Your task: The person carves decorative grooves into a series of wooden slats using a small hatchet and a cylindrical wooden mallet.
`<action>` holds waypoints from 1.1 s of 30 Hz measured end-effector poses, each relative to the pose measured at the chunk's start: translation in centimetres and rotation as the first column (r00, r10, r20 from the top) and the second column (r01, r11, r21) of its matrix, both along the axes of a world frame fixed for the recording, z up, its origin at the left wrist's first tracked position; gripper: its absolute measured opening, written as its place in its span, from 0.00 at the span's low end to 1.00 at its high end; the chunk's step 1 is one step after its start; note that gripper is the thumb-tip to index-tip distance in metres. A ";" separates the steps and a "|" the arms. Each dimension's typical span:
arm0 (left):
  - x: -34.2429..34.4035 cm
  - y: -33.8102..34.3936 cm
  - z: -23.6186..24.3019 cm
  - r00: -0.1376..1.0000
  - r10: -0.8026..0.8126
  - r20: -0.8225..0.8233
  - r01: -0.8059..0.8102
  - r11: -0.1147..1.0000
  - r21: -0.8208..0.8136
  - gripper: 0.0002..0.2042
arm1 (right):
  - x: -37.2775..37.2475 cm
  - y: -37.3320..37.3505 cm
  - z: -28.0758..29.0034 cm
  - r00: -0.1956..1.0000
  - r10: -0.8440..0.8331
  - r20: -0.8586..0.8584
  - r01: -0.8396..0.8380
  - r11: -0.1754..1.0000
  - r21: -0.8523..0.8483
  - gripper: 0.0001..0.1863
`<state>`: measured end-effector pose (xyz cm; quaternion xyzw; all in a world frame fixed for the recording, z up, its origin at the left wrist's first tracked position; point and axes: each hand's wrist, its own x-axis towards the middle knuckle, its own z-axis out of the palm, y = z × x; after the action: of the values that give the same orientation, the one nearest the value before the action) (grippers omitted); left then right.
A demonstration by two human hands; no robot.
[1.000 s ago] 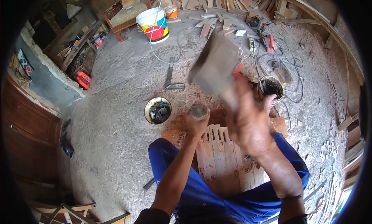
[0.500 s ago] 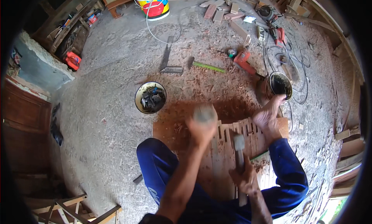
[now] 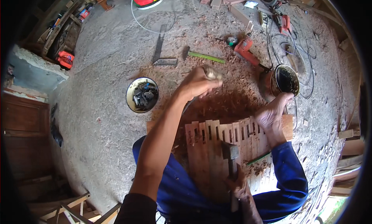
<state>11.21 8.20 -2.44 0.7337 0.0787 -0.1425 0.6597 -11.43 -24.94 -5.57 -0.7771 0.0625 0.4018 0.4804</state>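
My left hand (image 3: 199,85) is raised beyond the far ends of several wooden strips. Its fingers wrap round a chisel (image 3: 212,73); the worn, greyish handle end shows above the fist, and most of the tool is hidden. The strips (image 3: 205,154) lie side by side, with narrow slots cut near their far ends. Low over them, my right hand (image 3: 241,187) grips a hammer (image 3: 231,151) by its handle, the head pointing away from me. My bare right foot (image 3: 270,117) presses on the strips' right side. A thin green stick, possibly a pencil (image 3: 258,158), lies among shavings there.
A bowl of dark metal bits (image 3: 142,95) stands left, and a dark-lined bucket (image 3: 285,81) right. Beyond lie a try square (image 3: 159,49), a green-handled hammer (image 3: 205,57), a red drill (image 3: 247,52) and cables. Wood offcuts (image 3: 241,17) and shavings litter the floor.
My left hand has lifted forward off the strips with the chisel, uncovering slots at the left. The hammer head has shifted slightly left and nearer me, still in my right hand. The view has shifted.
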 end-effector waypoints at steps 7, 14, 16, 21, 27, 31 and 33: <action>-11.1 -2.4 5.4 0.617 0.426 0.662 -0.613 0.787 0.065 0.15 | -0.9 0.5 -0.7 0.992 -0.016 0.124 0.010 0.999 0.048 0.39; -12.7 -3.1 0.4 0.621 0.528 0.579 -0.613 0.788 -0.061 0.13 | -2.1 0.6 1.4 0.983 -0.164 0.084 0.140 0.962 0.234 0.26; -12.5 -3.0 0.3 0.627 0.509 0.590 -0.573 0.814 -0.093 0.14 | -2.4 0.3 0.9 0.976 -0.202 0.082 0.172 0.944 0.283 0.25; -12.5 -3.5 -1.0 0.531 0.572 0.626 -0.622 0.764 -0.171 0.07 | -2.9 0.1 0.1 0.964 -0.264 0.006 0.247 0.910 0.333 0.25; -12.8 -3.0 -0.5 0.574 0.626 0.527 -0.596 0.761 -0.256 0.05 | -3.1 0.1 0.2 0.954 -0.298 -0.027 0.287 0.884 0.370 0.24; -13.1 -2.8 -2.0 0.552 0.524 0.649 -0.657 0.752 -0.048 0.08 | -2.9 1.1 1.1 0.964 -0.267 -0.002 0.252 0.907 0.336 0.25; -13.5 -5.5 0.7 0.512 0.393 0.764 -0.573 0.819 -0.037 0.10 | -2.3 1.3 2.6 0.964 -0.253 0.076 0.221 0.929 0.296 0.26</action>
<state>-2.30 2.68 -1.70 0.7417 0.0205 0.3692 0.5596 -13.73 -23.64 -3.00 -0.7078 0.0703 0.3012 0.6351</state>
